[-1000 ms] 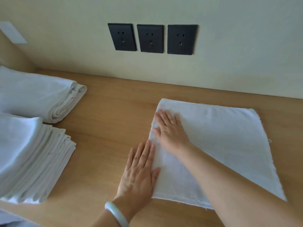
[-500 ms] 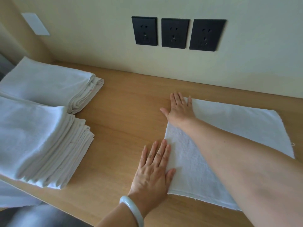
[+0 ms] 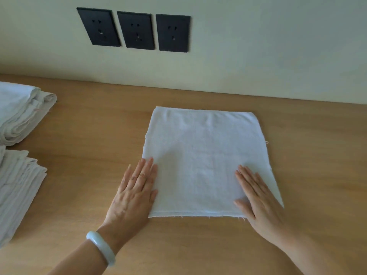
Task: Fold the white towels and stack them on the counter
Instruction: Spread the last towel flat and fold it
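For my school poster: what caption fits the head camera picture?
Left hand and right hand flatten a white towel on the counter near folded stacks.

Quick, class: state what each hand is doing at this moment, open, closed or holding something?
Left hand: open, fingers straight, flat on the left edge of the white towel.
Right hand: open, fingers straight, flat on the towel's near right corner.

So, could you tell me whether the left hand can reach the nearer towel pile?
Probably yes: the left hand rests flat, touching the spread towel, and only bare counter separates it from the nearer pile.
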Tool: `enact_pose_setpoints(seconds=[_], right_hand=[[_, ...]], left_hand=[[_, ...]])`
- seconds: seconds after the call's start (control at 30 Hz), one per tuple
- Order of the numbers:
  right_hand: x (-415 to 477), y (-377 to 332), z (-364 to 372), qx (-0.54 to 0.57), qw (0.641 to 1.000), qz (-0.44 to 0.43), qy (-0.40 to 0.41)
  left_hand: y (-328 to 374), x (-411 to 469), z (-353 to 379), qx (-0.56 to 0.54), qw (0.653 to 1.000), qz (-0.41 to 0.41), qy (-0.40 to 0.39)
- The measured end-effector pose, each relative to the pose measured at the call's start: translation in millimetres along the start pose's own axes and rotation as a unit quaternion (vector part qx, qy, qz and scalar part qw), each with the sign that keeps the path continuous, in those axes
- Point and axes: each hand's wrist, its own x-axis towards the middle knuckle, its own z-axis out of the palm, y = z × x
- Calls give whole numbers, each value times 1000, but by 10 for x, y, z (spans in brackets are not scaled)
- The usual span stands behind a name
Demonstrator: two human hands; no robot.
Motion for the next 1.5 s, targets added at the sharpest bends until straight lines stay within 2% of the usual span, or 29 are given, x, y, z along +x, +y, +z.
enact_pose_setpoints(seconds=[0.07, 0.13, 0.2, 0.27, 0.43, 0.6, 0.73, 0.83, 0.93, 1.0, 1.03, 1.07, 1.1, 1.17, 1.23, 1.3, 1.37, 1.4, 1.5], right_hand=[[-231, 97, -116, 31, 999, -14, 0], [-401, 208, -195, 38, 999, 9, 14], [-530, 319, -241, 16, 999, 22, 24], [-627, 420, -259, -23, 1000, 7, 19], [-703, 473, -237, -101, 994, -10, 46], [-567, 438, -237, -69, 995, 7, 75], [-474, 383, -207, -45, 994, 46, 86], [-420, 351, -231, -43, 993, 63, 92], [-497, 425, -367, -1, 996, 79, 50], [-548, 464, -600, 64, 986, 132, -85], [-547, 452, -736, 104, 967, 162, -169], [-528, 432, -866, 152, 945, 183, -225], [-481, 410, -992, 208, 926, 198, -244], [-294, 387, -1186, 325, 893, 222, -219], [-70, 408, -1249, 430, 858, 243, -142], [159, 452, -1144, 504, 810, 291, -69], [335, 480, -922, 527, 777, 344, -18], [391, 471, -814, 514, 780, 357, -5], [456, 446, -654, 432, 826, 361, 22]], left_hand=[[81, 16, -55, 13, 995, 92, 18], [132, -25, -75, 11, 989, 150, -13], [126, -64, -115, 22, 985, 155, -67], [94, -64, -158, 35, 983, 159, -89], [66, -60, -182, 44, 969, 234, -62], [152, 1, -234, 56, 972, 223, -56], [72, 74, -193, 0, 979, 196, -46], [-67, 70, -208, -159, 977, 133, -43], [-177, 34, -386, -283, 950, 82, -104], [-201, 69, -584, -265, 937, 59, -219], [-224, 78, -651, -232, 928, 44, -289], [-260, 82, -706, -218, 912, 33, -347], [-303, 97, -735, -240, 893, 15, -382], [-377, 203, -769, -373, 854, -42, -361], [-406, 356, -791, -499, 796, -123, -319], [-369, 535, -742, -572, 742, -219, -272], [-272, 683, -661, -599, 714, -291, -218], [-230, 734, -611, -603, 707, -316, -190], [-176, 803, -484, -593, 695, -377, -152]])
